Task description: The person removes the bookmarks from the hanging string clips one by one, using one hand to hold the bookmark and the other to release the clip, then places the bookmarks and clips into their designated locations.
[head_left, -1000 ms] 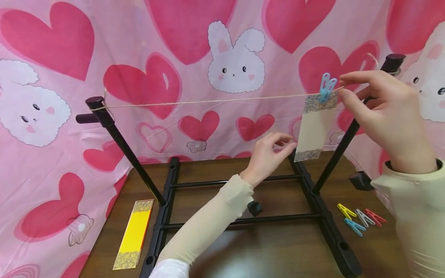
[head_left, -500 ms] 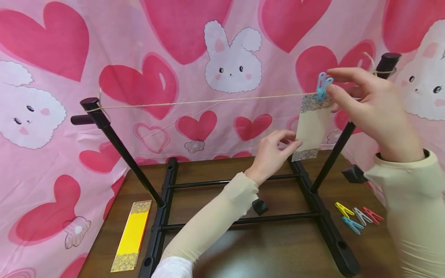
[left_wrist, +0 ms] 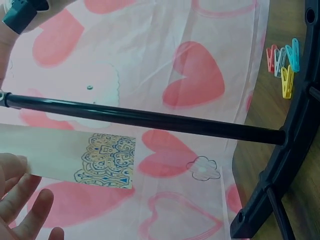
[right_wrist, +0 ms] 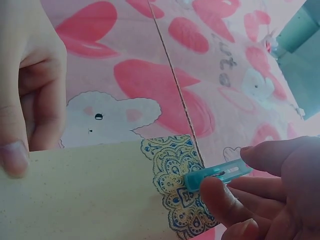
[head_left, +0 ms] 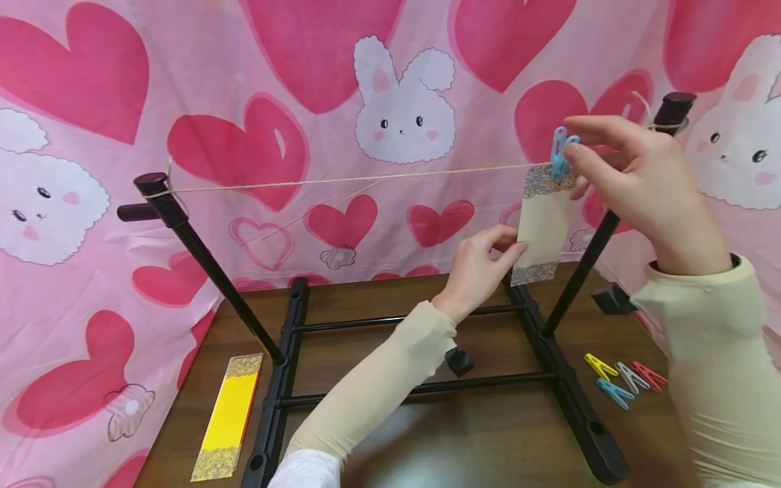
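A cream paper card [head_left: 543, 227] with patterned lace-like bands at both ends hangs from the string [head_left: 366, 177], near its right end. A light blue clothespin [head_left: 558, 152] sits on the card's top edge at the string. My right hand [head_left: 641, 186] pinches this clothespin between thumb and index finger; the right wrist view shows its clothespin [right_wrist: 217, 175] over the patterned band. My left hand [head_left: 478, 271] pinches the card's left edge lower down, thumb in front. In the left wrist view the card's lower band [left_wrist: 107, 160] hangs free beyond the fingers.
The string spans a black frame's left post [head_left: 207, 257] and right post [head_left: 582, 271]. Yellow, blue, white and red clothespins [head_left: 615, 393] lie right of the frame. A yellow card [head_left: 230, 413] with patterned ends, red showing beneath, lies on the table at left. A pink curtain [head_left: 256, 81] hangs behind.
My right hand has moved left from beside the clothespin onto it. My left hand has moved slightly right to the card's edge and now pinches it. The view has shifted slightly.
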`<state>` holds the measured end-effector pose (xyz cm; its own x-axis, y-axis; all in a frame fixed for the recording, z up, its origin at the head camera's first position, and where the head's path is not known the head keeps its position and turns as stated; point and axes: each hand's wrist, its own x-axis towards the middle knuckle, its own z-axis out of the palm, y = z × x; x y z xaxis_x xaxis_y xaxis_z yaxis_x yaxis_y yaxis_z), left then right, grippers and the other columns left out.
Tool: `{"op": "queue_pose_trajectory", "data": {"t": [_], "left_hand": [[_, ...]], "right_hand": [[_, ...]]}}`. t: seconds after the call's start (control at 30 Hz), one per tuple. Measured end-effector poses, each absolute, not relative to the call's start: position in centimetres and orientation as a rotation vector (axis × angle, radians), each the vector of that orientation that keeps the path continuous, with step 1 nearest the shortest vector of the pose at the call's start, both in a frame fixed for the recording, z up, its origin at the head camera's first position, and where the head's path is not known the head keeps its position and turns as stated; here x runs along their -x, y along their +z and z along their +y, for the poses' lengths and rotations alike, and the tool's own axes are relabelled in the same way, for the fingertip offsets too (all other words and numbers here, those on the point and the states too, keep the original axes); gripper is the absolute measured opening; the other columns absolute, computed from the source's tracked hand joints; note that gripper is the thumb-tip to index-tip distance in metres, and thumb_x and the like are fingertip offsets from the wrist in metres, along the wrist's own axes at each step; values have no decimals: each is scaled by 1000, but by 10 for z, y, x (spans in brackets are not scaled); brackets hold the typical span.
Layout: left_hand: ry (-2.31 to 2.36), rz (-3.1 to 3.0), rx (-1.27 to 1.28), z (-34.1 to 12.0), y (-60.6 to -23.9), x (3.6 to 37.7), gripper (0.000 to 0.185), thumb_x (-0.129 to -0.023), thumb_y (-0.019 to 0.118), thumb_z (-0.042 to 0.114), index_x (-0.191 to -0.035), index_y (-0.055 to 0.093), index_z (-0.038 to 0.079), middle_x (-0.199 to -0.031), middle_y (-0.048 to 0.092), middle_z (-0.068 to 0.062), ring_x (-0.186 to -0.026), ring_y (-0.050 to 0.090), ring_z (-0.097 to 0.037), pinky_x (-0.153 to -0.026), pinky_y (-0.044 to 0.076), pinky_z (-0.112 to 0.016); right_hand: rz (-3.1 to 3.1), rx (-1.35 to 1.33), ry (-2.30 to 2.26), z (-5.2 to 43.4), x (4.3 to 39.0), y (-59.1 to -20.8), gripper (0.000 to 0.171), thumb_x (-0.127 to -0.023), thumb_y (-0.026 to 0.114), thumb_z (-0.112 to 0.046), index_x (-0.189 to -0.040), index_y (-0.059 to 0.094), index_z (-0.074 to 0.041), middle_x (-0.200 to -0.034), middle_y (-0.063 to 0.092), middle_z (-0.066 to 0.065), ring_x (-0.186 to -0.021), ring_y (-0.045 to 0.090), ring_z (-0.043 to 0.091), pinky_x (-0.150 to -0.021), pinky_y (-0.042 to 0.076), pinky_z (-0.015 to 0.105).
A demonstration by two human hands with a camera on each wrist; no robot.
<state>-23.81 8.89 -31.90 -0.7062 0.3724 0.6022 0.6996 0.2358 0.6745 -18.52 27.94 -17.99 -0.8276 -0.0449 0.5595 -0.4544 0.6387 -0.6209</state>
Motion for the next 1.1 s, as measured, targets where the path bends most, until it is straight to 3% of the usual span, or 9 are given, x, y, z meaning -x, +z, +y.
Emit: {"op": "queue_pose_trajectory", "data": {"t": [0.23, 0.57, 0.83, 1.1], "left_hand": [[-1461, -2188, 981, 88, -319, 238, 20, -99, 74, 17, -116, 75, 8, -106, 77, -3, -89, 63, -3, -82, 53, -13], [-1527, -2143, 922, 85, -320, 238, 17, -97, 76, 18, -110, 78, 7, -98, 77, -3, -84, 62, -2, -78, 52, -11], [-1517, -2111, 908, 82, -319, 240, 17, -95, 78, 17, -109, 80, 7, -97, 77, -4, -85, 65, -7, -79, 52, -13], [-1521, -2120, 911, 79, -320, 238, 18, -95, 78, 18, -110, 80, 8, -97, 78, -3, -86, 64, -4, -80, 57, -21]], "right_hand": [[-2367, -389, 1065, 279, 187, -180, 44, -104, 64, -27, -148, 60, -27, -123, 66, -10, -68, 66, 1, -55, 43, 18], [-2323, -381, 1144, 282, 187, -179, 39, -102, 68, -20, -141, 66, -18, -113, 67, -10, -66, 65, 3, -59, 45, 15], [-2336, -302, 1184, 284, 184, -176, 38, -99, 73, -20, -136, 69, -18, -104, 69, -12, -66, 64, 7, -61, 47, 15], [-2286, -287, 1196, 282, 181, -175, 33, -96, 76, -19, -129, 74, -15, -105, 72, -2, -69, 61, 13, -60, 47, 16]]}}
